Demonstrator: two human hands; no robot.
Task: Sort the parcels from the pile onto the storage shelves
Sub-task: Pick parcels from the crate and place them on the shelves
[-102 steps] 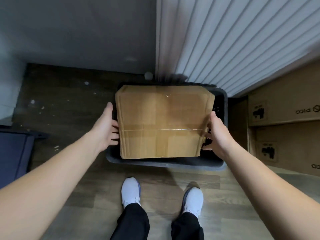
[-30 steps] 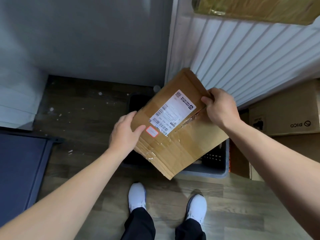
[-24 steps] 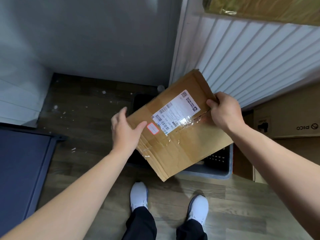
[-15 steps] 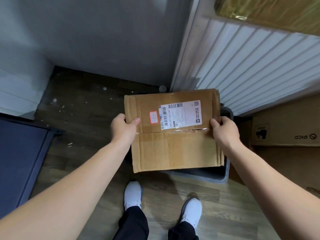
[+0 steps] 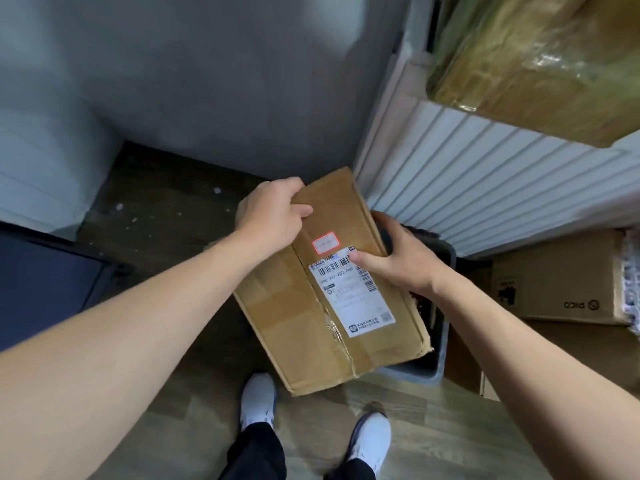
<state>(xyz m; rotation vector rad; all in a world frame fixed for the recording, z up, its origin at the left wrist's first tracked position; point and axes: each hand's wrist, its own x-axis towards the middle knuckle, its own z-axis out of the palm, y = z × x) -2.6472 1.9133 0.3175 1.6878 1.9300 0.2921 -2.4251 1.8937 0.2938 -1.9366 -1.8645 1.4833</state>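
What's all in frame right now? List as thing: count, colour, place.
grey plastic bin: 1, grey, on floor, centre right
flat brown cardboard parcel: 1, brown, held tilted over the bin
white shipping label: 1, white, on parcel's top face
red-bordered sticker: 1, red and white, just beyond the label
cardboard box printed PICO: 1, brown, on floor at right
white ribbed panel: 1, white, upper right
plastic-wrapped parcel: 1, yellowish brown, top right, above the ribbed panel
dark blue panel: 1, blue, left edge
white shoes: 2, white, bottom centre
left hand: 1, grips parcel's far edge
right hand: 1, grips parcel's right edge, thumb on label
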